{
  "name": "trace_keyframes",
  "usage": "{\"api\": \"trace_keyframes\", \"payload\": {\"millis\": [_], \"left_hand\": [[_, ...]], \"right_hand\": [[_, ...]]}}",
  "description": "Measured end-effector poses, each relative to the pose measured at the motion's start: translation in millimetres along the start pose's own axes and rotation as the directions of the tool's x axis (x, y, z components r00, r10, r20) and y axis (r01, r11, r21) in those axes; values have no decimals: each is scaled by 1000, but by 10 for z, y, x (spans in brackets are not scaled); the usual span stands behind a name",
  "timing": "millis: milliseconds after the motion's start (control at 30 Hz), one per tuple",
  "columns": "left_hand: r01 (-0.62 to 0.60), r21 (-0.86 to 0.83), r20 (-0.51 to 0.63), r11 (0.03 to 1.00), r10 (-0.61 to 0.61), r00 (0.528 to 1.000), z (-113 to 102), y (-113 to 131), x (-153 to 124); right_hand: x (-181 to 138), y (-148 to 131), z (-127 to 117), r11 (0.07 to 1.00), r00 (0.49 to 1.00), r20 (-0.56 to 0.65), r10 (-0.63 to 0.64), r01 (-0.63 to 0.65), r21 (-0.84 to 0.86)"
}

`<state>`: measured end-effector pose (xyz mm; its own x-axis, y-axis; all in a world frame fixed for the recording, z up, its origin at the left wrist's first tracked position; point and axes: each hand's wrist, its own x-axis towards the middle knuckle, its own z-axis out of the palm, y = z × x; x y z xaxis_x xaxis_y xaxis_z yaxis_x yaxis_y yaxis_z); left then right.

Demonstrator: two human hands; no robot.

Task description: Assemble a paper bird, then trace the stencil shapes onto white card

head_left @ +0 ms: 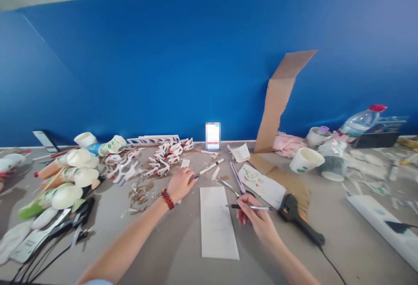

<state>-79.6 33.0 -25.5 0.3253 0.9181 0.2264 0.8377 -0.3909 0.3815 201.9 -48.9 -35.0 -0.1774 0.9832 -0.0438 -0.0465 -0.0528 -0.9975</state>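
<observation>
My right hand (256, 217) grips a pen (251, 207) with a black front and silver barrel. The pen lies almost level, its tip over the right edge of a blank-looking white paper strip (215, 228). Up and left of the paper is my left hand (181, 184), a red bead bracelet on its wrist. Its fingers are bent together at a small dark piece (197, 176), too small to name. Just beyond these fingers lies a white marker (211, 166). Scissors (230, 184) and a light purple stick-like tool (237, 177) rest above my right hand.
Cut white paper shapes with red marks (166, 156) pile up behind my left hand. Paper cups (76, 176) crowd the left side. A black glue gun (298, 219) lies on cardboard at right, near a drawing (261, 184), paper cup (307, 160) and power strip (385, 228).
</observation>
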Motion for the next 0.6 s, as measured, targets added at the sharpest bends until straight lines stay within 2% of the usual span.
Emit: {"api": "trace_keyframes", "payload": {"millis": [133,233,333,400,433,500,567,600], "left_hand": [[70,-112,25,991,-67,997,97,15,93],[116,-252,44,961,-108,993,80,102,96],[153,-429,96,890,-123,988,2,264,-20],[171,-563,144,809,-108,984,-56,399,-140],[188,-653,170,733,-99,980,-81,467,-201],[273,-883,250,382,-110,962,-118,588,-307],[315,-942,300,118,-129,945,-139,675,-380],[321,-946,312,50,-141,940,-147,705,-403]], "right_hand": [[-10,-27,95,1000,1000,1,-26,26,-7],[-43,-84,153,996,996,-7,-86,86,-10],[-111,-139,202,991,991,-20,-133,133,-13],[-159,-170,241,986,986,-28,-166,166,-19],[-179,-185,265,982,982,-30,-186,185,-26],[-208,-215,314,973,973,-28,-228,226,-49],[-220,-244,360,963,965,-20,-261,259,-77],[-220,-256,379,959,963,-17,-270,268,-92]]}}
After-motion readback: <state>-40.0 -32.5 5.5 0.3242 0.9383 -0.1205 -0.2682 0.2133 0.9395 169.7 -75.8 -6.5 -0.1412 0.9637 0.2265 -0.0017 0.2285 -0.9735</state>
